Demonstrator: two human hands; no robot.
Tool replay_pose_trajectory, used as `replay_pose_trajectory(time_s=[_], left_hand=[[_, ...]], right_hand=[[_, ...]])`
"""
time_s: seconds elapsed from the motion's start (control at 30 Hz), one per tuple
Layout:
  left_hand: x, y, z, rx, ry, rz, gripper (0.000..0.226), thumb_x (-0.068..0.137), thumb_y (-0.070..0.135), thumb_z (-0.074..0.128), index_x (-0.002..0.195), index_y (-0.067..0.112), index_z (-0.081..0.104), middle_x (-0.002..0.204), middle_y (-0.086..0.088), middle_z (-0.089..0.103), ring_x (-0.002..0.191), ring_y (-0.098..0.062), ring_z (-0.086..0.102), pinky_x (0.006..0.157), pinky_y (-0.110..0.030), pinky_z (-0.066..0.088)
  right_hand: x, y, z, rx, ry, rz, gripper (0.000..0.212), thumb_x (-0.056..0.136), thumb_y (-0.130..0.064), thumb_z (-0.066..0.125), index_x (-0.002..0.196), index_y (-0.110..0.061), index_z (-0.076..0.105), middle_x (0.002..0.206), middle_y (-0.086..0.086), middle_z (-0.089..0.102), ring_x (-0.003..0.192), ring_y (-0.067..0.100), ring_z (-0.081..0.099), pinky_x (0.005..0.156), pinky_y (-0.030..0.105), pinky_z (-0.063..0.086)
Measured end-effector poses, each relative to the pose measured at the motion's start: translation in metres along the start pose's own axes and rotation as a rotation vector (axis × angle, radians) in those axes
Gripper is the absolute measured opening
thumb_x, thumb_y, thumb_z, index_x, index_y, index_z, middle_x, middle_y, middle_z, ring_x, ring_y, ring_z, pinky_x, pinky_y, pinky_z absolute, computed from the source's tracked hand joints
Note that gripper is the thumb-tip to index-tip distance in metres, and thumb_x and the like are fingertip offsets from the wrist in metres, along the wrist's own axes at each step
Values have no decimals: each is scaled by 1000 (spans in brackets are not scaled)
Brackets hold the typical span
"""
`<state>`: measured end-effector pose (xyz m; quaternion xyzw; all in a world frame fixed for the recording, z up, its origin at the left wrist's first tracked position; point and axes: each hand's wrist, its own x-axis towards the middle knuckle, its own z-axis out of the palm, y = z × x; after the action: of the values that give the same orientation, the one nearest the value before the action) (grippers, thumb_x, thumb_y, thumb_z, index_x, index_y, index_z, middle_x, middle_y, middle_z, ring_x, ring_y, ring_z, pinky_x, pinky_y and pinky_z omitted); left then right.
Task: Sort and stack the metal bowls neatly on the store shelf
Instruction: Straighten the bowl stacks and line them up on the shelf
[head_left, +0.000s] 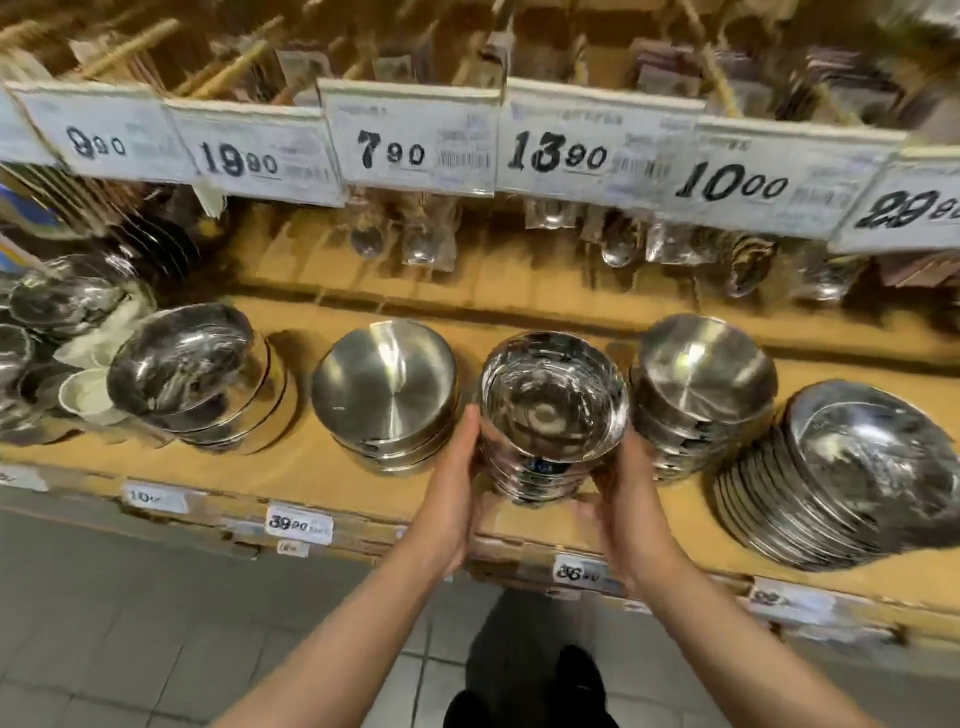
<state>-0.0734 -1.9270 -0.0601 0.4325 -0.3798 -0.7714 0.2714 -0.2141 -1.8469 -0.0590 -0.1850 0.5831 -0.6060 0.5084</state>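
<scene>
Hands clasp a stack of shiny bowls (551, 415) from both sides: left hand (453, 493) curled on its left wall, right hand (621, 499) curled round its right wall and lower edge. Stack stands upright, axis vertical, at the near part of the wooden shelf (311, 467), in the gap between a brushed bowl stack (387, 395) on the left and another stack (701, 395) touching or just beside it on the right. Both hands equally near. Likely next move: square it in the gap. Steel is smooth and mirror-bright, rims round, nested tight. Tilted plates (841, 478) lie far right.
</scene>
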Motion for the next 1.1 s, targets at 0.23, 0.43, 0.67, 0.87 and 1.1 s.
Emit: replay_pose_trajectory(time_s=[0.23,0.43,0.67,0.87,1.1], left_hand=[[11,-4,-3,-65,-76,2,55,88,60,51,121,17,63,132,-12,66,130,-27,56,118,-55,34],[16,1,1,-93,-123,10,40,86,60,50,101,25,63,117,-10,60,114,-25,53,118,-56,30],[10,2,0,-113,-92,-20,41,87,58,53,110,29,70,113,4,75,126,-22,60,111,-45,43],[-9,-3,-1,-5,-49,1,33,102,51,44,103,41,76,115,11,75,110,-12,65,95,-39,44],[-50,-40,15,170,115,-106,38,105,44,43,112,14,66,96,-6,77,83,-17,73,65,-29,58]], right_hand=[[11,11,-3,103,47,14,57,101,-62,36,144,-27,53,140,1,63,133,25,52,110,53,43],[16,6,1,148,47,39,57,103,-60,34,142,-26,56,127,-7,68,112,14,63,78,27,56],[6,1,4,109,86,81,52,102,-60,34,140,-32,57,137,-7,65,133,17,53,116,54,37],[-12,0,-1,33,128,147,40,105,-56,23,118,-48,61,115,-28,68,118,2,54,104,44,39],[-69,5,-45,92,221,210,37,105,-52,35,122,-32,60,125,-7,65,114,11,60,98,49,55]])
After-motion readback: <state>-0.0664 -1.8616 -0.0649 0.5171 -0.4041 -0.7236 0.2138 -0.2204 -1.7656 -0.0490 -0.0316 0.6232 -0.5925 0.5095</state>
